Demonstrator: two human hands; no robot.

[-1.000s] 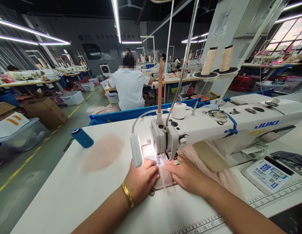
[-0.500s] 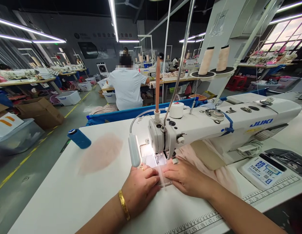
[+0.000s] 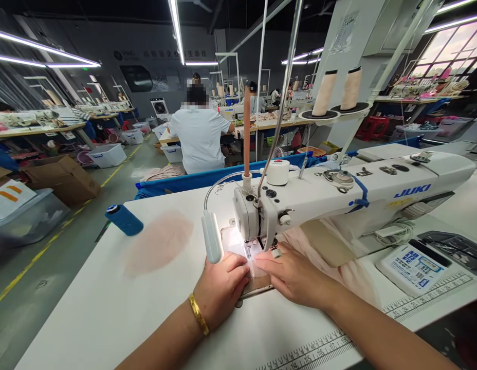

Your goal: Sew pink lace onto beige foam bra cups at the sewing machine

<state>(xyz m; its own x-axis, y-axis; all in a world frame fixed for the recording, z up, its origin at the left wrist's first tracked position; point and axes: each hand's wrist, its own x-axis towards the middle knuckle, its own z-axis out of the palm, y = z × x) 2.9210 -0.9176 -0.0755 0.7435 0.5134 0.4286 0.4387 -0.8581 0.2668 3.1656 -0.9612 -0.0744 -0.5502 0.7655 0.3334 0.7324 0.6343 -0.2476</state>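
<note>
Pressing sheer fabric (image 3: pixel 255 268) at the six o'clock side of the presser foot (image 3: pixel 249 251), the left hand (image 3: pixel 222 282) and right hand (image 3: pixel 300 277) flank it; whether either pinches, I cannot tell. Its near end has drawn toward twelve, baring brown plate (image 3: pixel 257 284), so less seems left to feed. Palms face down, forearms entering from eight and four.
</note>
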